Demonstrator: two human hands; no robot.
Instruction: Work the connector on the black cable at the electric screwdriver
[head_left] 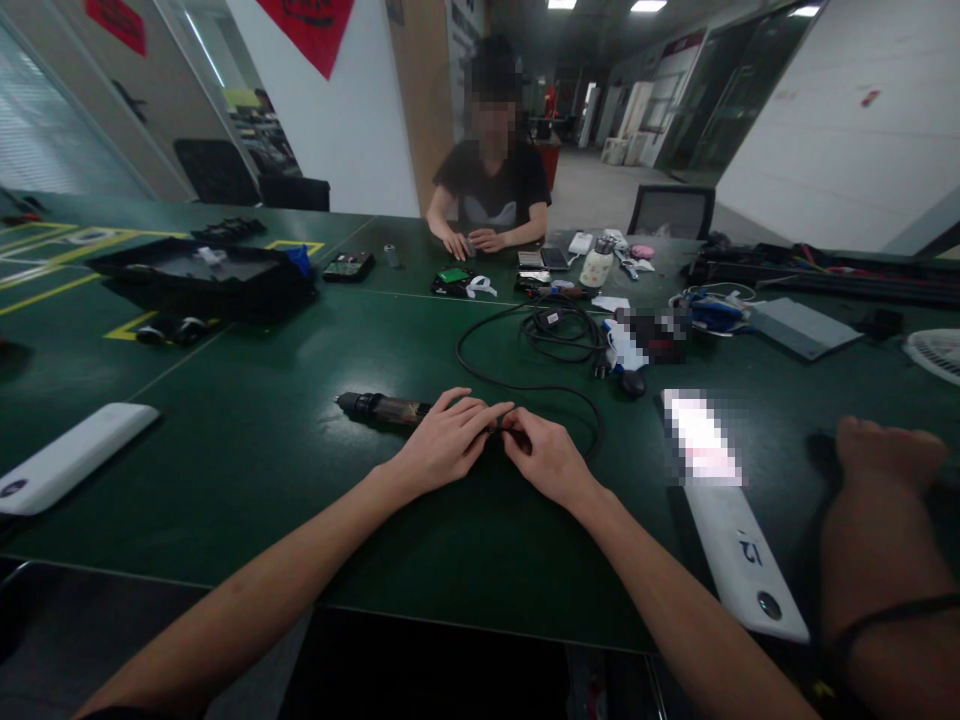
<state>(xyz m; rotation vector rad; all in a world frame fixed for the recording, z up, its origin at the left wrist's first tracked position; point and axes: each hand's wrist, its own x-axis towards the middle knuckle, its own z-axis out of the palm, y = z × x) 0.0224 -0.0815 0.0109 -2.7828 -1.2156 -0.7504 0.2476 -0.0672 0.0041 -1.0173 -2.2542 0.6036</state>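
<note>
A dark electric screwdriver [386, 409] lies on the green table, its bit end pointing left. My left hand [448, 440] is closed over its rear part, with the index finger stretched toward my right hand. With thumb and fingers pinched together, my right hand [551, 455] holds the end of a black cable [525, 388] right behind the screwdriver. The fingers hide most of the cable end, so I cannot tell whether it sits in the tool. From there the cable loops to a coil farther back.
A white device [750, 560] with a lit screen lies at right, beside another person's forearm [874, 530]. Another white device [82, 455] is at left. Across the table a person [491, 170] handles a small part. A black tray [202, 280] and a bottle [597, 265] stand farther back.
</note>
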